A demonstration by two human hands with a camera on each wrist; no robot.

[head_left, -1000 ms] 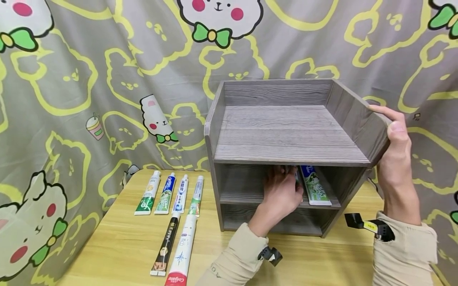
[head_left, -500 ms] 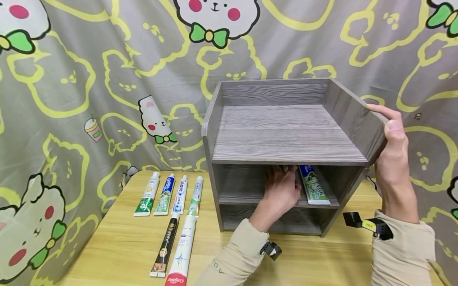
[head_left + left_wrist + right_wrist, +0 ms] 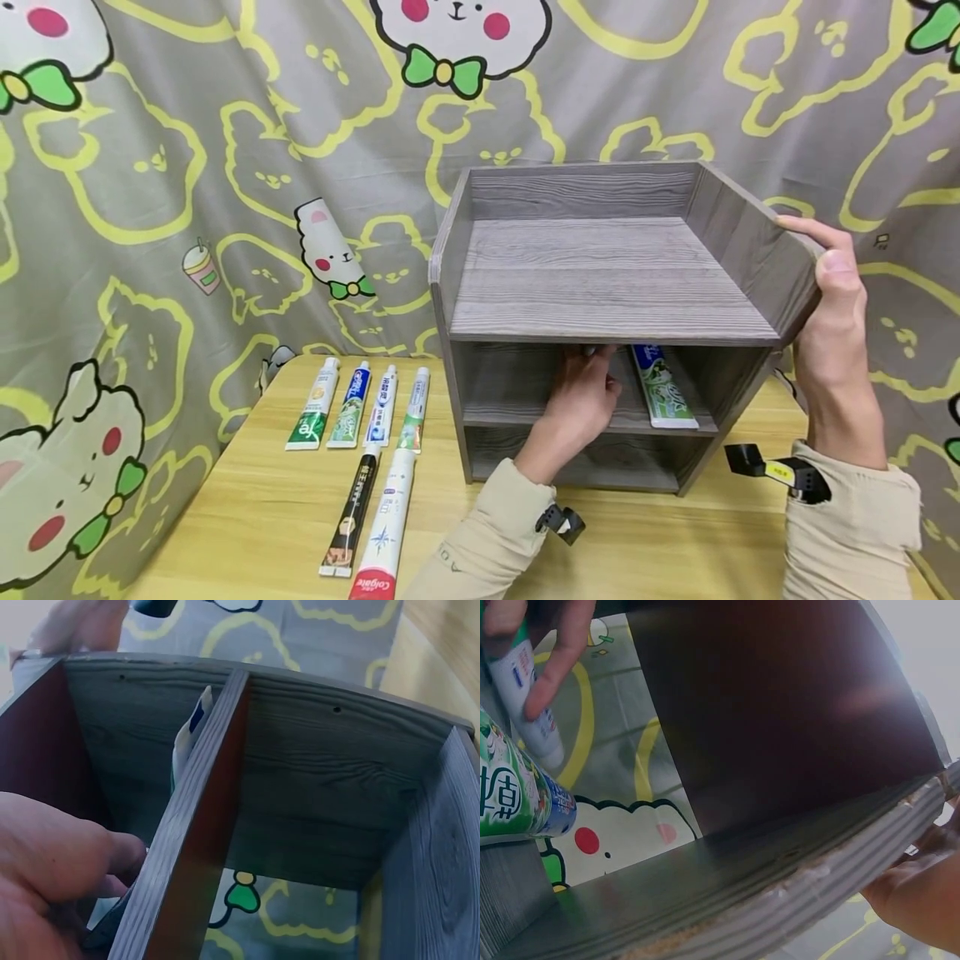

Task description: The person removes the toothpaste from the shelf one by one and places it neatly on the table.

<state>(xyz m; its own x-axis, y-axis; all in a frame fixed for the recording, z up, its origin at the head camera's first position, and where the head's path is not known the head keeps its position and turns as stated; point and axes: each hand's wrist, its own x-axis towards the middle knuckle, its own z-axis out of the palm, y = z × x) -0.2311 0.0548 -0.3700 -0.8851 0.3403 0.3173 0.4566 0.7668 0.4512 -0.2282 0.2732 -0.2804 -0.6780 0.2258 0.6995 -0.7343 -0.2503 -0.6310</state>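
Observation:
My left hand [image 3: 581,396] reaches into the middle compartment of a grey wood-grain shelf unit [image 3: 607,279]. In the right wrist view its fingers hold a white toothpaste tube with a green end [image 3: 536,712], mostly hidden by the hand and top board in the head view. Just right of it, a green and blue toothpaste tube [image 3: 663,392] lies on the middle board, cap end toward the back. My right hand [image 3: 832,325] grips the unit's right side panel from outside, thumb near the top edge. The left wrist view shows the left hand [image 3: 60,877] close beside the middle board.
On the wooden table [image 3: 247,508], left of the unit, several toothpaste tubes lie in rows. Nearest are a black tube [image 3: 351,508] and a white-and-red Colgate tube [image 3: 386,525]. A patterned curtain [image 3: 150,208] hangs behind. The unit's top board has raised sides.
My left hand has shifted slightly left and deeper into the compartment, away from the green and blue tube. My right hand keeps its grip on the side panel.

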